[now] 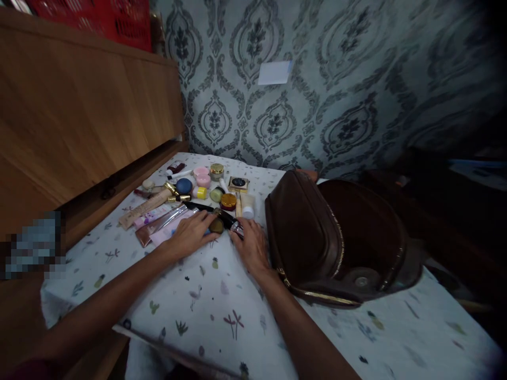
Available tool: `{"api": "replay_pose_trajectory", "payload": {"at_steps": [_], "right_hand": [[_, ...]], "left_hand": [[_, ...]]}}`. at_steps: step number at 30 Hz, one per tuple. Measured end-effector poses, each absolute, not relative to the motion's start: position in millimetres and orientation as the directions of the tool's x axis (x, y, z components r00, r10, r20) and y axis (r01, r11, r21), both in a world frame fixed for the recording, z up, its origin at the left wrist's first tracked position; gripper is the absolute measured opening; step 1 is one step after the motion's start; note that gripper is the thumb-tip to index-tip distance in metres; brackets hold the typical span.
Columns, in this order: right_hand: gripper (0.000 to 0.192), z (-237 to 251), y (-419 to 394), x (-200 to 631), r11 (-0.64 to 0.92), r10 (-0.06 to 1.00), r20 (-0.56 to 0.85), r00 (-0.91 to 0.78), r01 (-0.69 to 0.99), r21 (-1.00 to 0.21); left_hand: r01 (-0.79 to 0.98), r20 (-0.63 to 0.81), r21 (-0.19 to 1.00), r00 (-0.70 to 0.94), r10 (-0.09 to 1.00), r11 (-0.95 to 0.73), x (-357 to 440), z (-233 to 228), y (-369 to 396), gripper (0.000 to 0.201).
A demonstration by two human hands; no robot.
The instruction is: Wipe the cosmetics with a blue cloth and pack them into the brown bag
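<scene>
My left hand (194, 232) lies over the near edge of a spread of cosmetics, fingers stretched out. Its fingertips reach a long black tube (204, 208) and a round olive-brown jar (216, 226). My right hand (252, 243) is closed around a small shiny bottle (237, 228), whose lower part the fingers hide. Just beyond are an amber jar (228, 201), a cream tube (247, 205) with a white cap, and a green-lidded pot (216, 194). Makeup brushes (168, 219) in a clear sleeve lie left of my left hand.
An unzipped brown leather bag (304, 227) stands right of my right hand. Pink jars (203, 181), a blue round item (184, 186) and a compact (238, 183) lie toward the back. A wooden cabinet (87, 105) borders the patterned cloth (214, 311) on the left; behind is a papered wall (237, 116).
</scene>
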State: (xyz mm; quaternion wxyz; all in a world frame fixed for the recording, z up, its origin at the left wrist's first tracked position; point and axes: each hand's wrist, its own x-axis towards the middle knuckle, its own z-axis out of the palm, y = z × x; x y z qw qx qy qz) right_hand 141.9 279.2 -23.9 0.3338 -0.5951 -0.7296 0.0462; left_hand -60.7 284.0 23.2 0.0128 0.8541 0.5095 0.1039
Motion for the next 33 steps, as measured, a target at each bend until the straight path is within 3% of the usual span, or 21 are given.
{"api": "replay_pose_trajectory", "payload": {"at_steps": [3,7,12,20,26,33], "right_hand": [[0.029,-22.8,278.5,142.1,0.316,0.891,0.445,-0.089,0.825,-0.469],[0.034,-17.8,276.4,140.9,0.389,0.885,0.433,-0.169,0.78,-0.491],[0.031,-13.7,276.0,136.2,0.466,0.866,0.426,-0.262,0.731,-0.497],[0.026,-8.9,273.6,132.9,0.421,0.869,0.47,-0.153,0.728,-0.542],[0.055,-21.0,277.2,133.1,0.445,0.859,0.478,-0.183,0.727,-0.523],[0.06,-34.7,283.0,137.7,0.472,0.851,0.467,-0.238,0.737,-0.484]], "left_hand": [[0.824,0.211,0.258,0.461,0.862,-0.504,-64.7,27.8,286.0,0.04],[0.758,0.425,0.387,0.358,0.831,-0.525,-73.4,38.9,299.9,0.041],[0.835,0.343,0.277,0.376,0.861,-0.476,-49.7,48.8,319.6,0.039],[0.901,0.333,0.193,0.312,0.89,-0.388,-51.1,48.5,328.9,0.031],[0.919,0.234,0.105,0.349,0.907,-0.381,-75.2,42.9,334.2,0.031],[0.915,0.179,0.15,0.346,0.921,-0.373,-80.9,44.6,334.9,0.051]]}}
